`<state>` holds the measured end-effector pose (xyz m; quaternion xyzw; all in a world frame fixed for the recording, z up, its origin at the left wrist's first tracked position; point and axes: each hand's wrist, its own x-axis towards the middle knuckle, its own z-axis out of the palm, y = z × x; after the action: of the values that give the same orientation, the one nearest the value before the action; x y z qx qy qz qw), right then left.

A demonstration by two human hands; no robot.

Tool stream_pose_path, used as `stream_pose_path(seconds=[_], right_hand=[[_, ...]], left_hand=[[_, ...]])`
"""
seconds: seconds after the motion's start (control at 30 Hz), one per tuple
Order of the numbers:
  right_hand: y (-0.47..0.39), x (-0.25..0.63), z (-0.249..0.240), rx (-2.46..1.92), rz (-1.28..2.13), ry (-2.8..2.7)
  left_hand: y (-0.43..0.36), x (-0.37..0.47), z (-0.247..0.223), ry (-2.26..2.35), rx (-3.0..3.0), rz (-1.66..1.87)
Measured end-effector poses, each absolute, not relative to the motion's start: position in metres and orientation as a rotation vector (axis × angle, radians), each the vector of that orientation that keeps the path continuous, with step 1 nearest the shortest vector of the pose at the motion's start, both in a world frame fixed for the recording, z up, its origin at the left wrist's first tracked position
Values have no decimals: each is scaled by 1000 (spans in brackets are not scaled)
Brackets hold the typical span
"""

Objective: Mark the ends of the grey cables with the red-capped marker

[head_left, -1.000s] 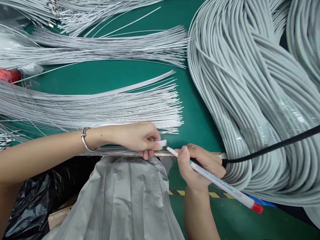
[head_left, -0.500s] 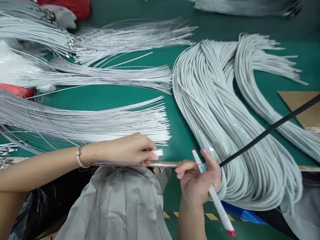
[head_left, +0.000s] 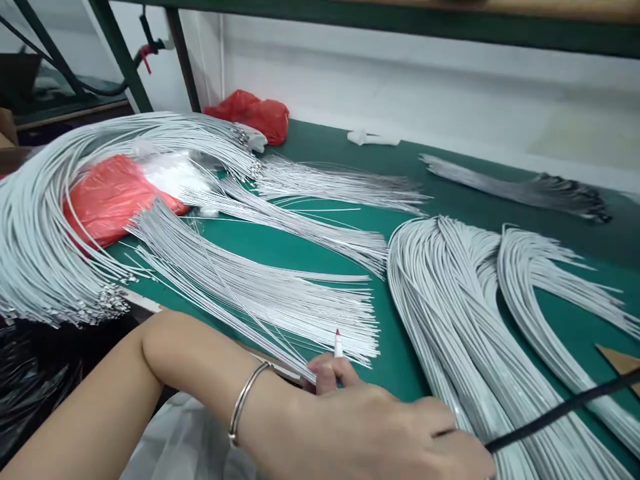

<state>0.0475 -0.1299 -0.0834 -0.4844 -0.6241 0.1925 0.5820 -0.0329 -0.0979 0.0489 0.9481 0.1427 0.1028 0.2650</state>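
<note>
My left hand (head_left: 360, 430), with a silver bangle at the wrist, reaches across the bottom foreground, back upward. Its fingers are bent and their tips are hidden, so whatever they hold is out of sight. Behind it only a few fingertips of what appears to be my right hand (head_left: 327, 372) show, closed around a red-tipped marker pen (head_left: 339, 345) that points up. A thin strand of white wires (head_left: 225, 313) runs to these fingertips, whose hold on it is unclear. Just beyond lies a wide bundle of cut white wires (head_left: 280, 293).
Thick looped grey-white cables (head_left: 450, 300) lie on the green table (head_left: 400, 353) at right, crossed by a black cord (head_left: 560, 410). More wires with metal ends (head_left: 35, 220) curve at left around a red plastic bag (head_left: 107, 200). A green shelf bar (head_left: 350, 17) spans the top.
My view has tilted up and shows the wall and shelf. My left hand has moved rightward over my right hand. The marker, slanted before with both ends showing, now shows only its upright red tip.
</note>
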Motion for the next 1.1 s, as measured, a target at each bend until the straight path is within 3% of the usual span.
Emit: stream_pose_path(seconds=[0.2,0.37,0.67,0.9,1.1], right_hand=[[-140,58,-54,-1113,534,-1273],[-144,68,-45,-932,807,-876],[-129,81,-50,-770,898,-940],[-144,78,-87,-964,1316,-1116],[-152,87,-92,-1032,1202,-969]], left_hand=[[-78,-79,33,491,2604,506],[-65,-123,14,603,2570,49],[-59,-133,70,725,2856,-20],[63,-139,76,1120,3230,142],[162,-133,13,1318,3140,28]])
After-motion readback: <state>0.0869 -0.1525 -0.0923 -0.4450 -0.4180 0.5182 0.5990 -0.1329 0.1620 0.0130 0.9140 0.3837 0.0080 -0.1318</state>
